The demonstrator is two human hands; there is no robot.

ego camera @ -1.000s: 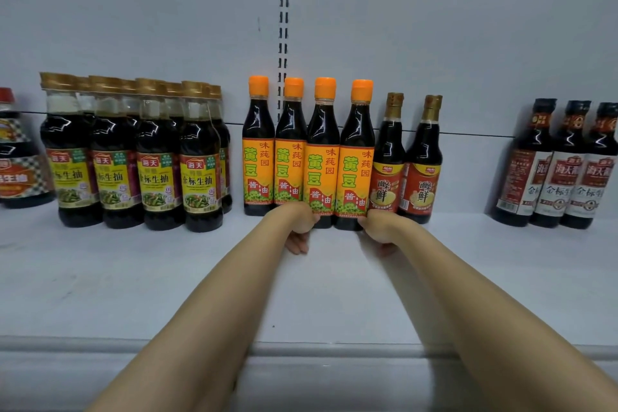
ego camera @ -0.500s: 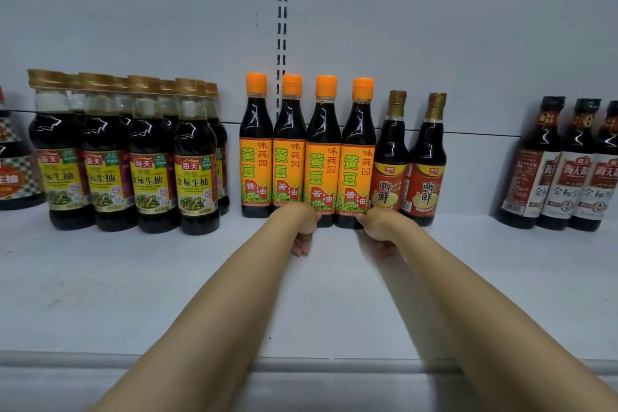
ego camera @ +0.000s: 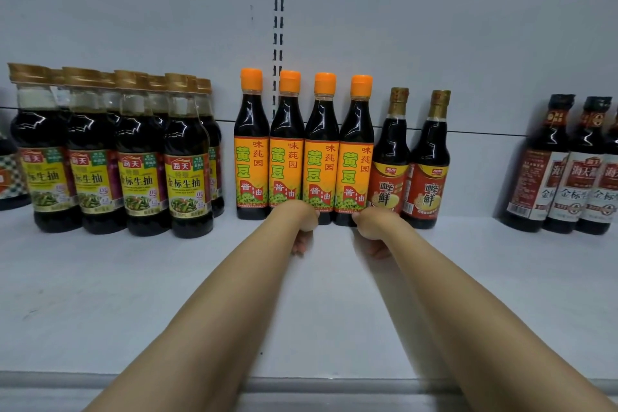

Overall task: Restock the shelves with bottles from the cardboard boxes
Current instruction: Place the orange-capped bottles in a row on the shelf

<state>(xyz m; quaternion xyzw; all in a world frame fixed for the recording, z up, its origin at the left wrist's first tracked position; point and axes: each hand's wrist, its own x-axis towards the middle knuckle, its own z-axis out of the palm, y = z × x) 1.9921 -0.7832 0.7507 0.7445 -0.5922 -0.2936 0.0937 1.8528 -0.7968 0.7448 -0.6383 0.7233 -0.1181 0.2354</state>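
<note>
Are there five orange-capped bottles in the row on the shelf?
No, four orange-capped bottles stand side by side on the shelf.

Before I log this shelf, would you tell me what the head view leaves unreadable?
- Both hands' fingers: left hand, right hand, curled behind the knuckles at the orange-capped dark sauce bottles.
- Checked-label jar: cut by the left edge.
- Cardboard boxes: out of frame.

Both bare forearms reached forward side by side, left hand [ego camera: 302,224] and right hand [ego camera: 371,227] apart, fingers curled under.
</note>
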